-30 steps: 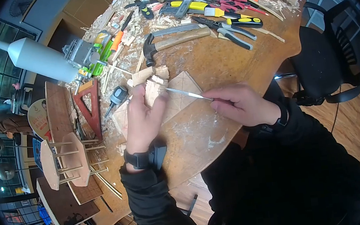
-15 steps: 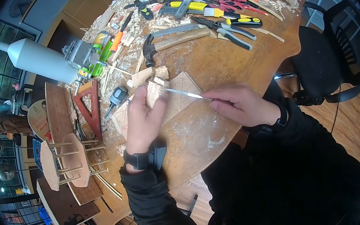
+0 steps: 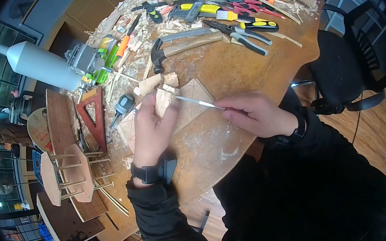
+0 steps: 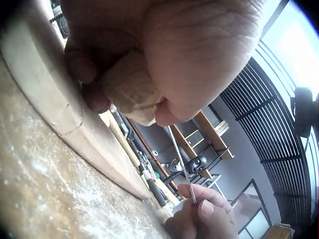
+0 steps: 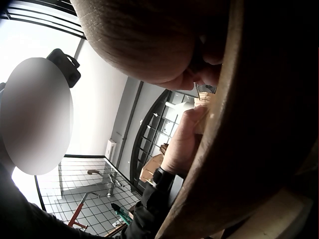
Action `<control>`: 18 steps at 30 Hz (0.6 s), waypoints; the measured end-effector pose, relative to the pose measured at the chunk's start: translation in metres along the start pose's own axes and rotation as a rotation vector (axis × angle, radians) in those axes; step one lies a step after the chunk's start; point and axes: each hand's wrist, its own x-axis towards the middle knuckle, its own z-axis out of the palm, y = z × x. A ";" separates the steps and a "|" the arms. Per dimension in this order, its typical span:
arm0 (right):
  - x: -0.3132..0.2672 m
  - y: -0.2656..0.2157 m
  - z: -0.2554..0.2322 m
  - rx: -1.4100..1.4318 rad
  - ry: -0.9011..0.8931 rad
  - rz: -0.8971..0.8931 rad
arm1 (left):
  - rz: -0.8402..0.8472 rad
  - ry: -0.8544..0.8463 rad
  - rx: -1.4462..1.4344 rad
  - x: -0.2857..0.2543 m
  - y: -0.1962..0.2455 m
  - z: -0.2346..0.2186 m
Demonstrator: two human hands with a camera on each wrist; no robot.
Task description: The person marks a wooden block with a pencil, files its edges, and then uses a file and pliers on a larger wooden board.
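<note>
In the head view my left hand (image 3: pixel 150 131) grips a small carved wooden block (image 3: pixel 163 100), thumb on its near side. It is held over a thin wooden board (image 3: pixel 187 114) with pencil lines. My right hand (image 3: pixel 255 113) pinches the handle end of a slim metal file (image 3: pixel 203 103), whose tip meets the block's right side by my left thumb. The left wrist view shows the wooden block (image 4: pixel 133 89) between fingers and thumb, and the file (image 4: pixel 180 159) running to my right hand (image 4: pixel 207 214). My right palm hides most of the grip in the right wrist view.
Just beyond the block lie a cut wood piece (image 3: pixel 151 84) and a claw hammer (image 3: pixel 189 44). A grey-headed screwdriver (image 3: pixel 124 103) and a red triangle (image 3: pixel 94 127) are at left. Pliers (image 3: pixel 247 40), a vise (image 3: pixel 86 59), wood shavings and a small wooden stand (image 3: pixel 77 174) surround the work.
The whole head view has shifted slightly. Both hands keep their holds, and the file tip stays against the block with barely any movement.
</note>
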 end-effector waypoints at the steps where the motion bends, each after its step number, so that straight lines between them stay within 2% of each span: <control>1: 0.000 0.000 0.000 0.000 -0.001 0.000 | 0.003 0.002 0.010 0.000 -0.001 0.000; 14: -0.001 0.001 0.001 0.026 0.013 0.032 | -0.111 -0.043 -0.003 -0.001 0.008 -0.001; 18: -0.001 0.002 0.002 0.015 0.009 0.033 | -0.083 -0.033 -0.026 -0.001 0.007 0.000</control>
